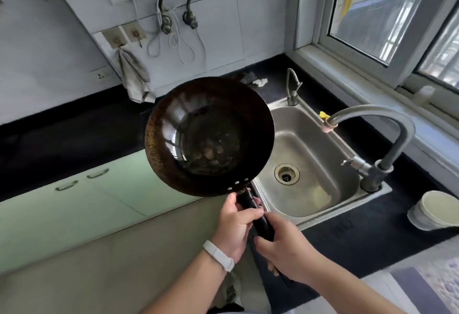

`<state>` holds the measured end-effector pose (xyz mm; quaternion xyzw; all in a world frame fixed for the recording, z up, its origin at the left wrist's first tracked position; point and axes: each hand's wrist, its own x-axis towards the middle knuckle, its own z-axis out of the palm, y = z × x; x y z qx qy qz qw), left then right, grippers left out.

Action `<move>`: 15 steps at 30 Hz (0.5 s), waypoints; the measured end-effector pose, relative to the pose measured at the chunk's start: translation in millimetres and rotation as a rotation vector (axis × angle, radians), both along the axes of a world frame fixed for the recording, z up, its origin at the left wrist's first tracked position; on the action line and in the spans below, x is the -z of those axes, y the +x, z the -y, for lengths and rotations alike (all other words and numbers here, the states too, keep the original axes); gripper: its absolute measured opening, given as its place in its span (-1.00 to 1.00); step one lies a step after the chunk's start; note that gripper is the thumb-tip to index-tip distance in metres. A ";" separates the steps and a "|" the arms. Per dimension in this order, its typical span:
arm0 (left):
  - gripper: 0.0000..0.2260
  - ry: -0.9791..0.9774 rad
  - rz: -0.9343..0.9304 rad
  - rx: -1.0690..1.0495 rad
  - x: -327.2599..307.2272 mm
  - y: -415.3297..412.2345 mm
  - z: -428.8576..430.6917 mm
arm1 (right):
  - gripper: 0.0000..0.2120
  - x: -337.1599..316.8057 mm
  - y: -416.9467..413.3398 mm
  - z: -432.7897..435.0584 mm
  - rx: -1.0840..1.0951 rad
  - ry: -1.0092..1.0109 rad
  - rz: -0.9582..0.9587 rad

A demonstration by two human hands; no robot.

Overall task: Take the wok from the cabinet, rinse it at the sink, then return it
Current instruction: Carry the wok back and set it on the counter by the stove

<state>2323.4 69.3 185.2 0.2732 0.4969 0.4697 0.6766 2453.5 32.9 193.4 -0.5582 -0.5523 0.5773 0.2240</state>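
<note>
Both the left hand and right hand clasp the black handle of the wok, held just left of the steel sink.

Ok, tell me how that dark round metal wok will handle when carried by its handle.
The dark round metal wok probably feels front-heavy: left hand and right hand both grip its black handle. Likely rigid. It may tip if loosened.

wok left of sink | faucet right | bowls far right
</note>
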 end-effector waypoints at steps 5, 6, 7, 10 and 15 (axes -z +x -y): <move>-0.57 0.075 -0.089 -0.083 -5.6 -26.7 17.8 | -0.76 -2.3 -20.2 4.8 -0.075 0.024 -0.028; -0.57 0.096 -0.101 -0.089 -6.5 -33.4 20.1 | -0.76 -2.8 -25.2 4.8 -0.087 0.028 -0.035; -0.57 0.117 -0.108 -0.095 -7.7 -40.3 22.6 | -0.75 -3.9 -31.0 4.9 -0.101 0.033 -0.042; -0.58 0.164 -0.102 -0.132 -10.8 -61.0 29.0 | -0.74 -9.9 -50.7 6.0 -0.143 0.062 -0.044; -0.56 0.222 -0.079 -0.187 -15.1 -106.4 40.0 | -0.75 -24.2 -94.4 9.9 -0.189 0.103 -0.050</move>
